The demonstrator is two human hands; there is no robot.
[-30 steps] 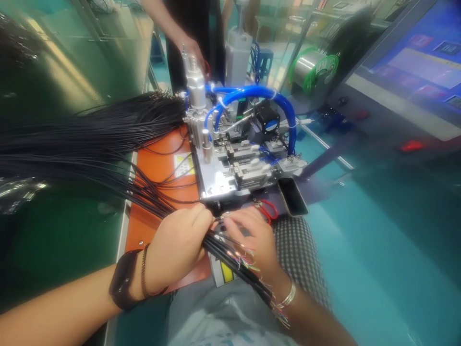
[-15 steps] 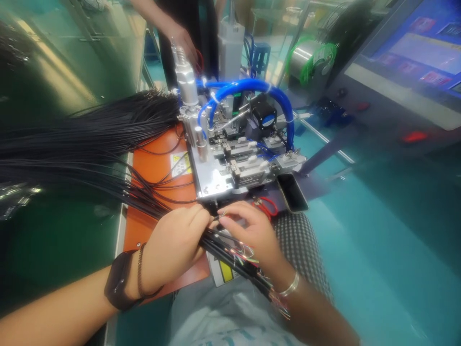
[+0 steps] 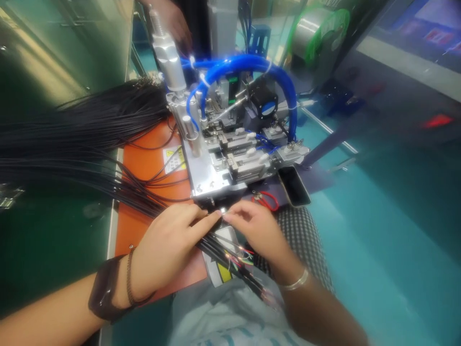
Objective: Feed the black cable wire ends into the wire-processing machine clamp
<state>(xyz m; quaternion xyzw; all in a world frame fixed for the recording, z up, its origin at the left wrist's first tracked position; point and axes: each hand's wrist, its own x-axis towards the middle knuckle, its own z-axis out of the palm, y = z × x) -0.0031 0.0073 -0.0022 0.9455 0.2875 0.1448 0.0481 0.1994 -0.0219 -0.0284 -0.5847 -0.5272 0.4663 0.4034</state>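
The left hand (image 3: 167,242) lies over the bundle of black cables (image 3: 218,248), with its fingers curved and holding the bundle under the palm; the index finger is stretched forward. The right hand (image 3: 257,228) is just beside it, and its thumb and index finger are narrow, with the tips near together. Between these tips and the left index finger there is a small bright piece (image 3: 223,210) (it is too blurred to say what it is), and I cannot tell if the right fingers really pinch it.

The bundle comes from the left across the orange worktop (image 3: 139,161), passes below the left hand and comes out slanting down over the lap, where its stripped ends show thin coloured wires (image 3: 236,259). A thicker heap of cables (image 3: 111,108) lies farther back on the left.

Behind the hands stands a metal machine (image 3: 248,168) with a blue hose (image 3: 248,62) bent in an arch above. Near its front right corner are a phone (image 3: 294,186) and a small red-handled tool (image 3: 269,194). At the far side, a co-worker's hand (image 3: 180,26) is partly visible, dark and blurred.
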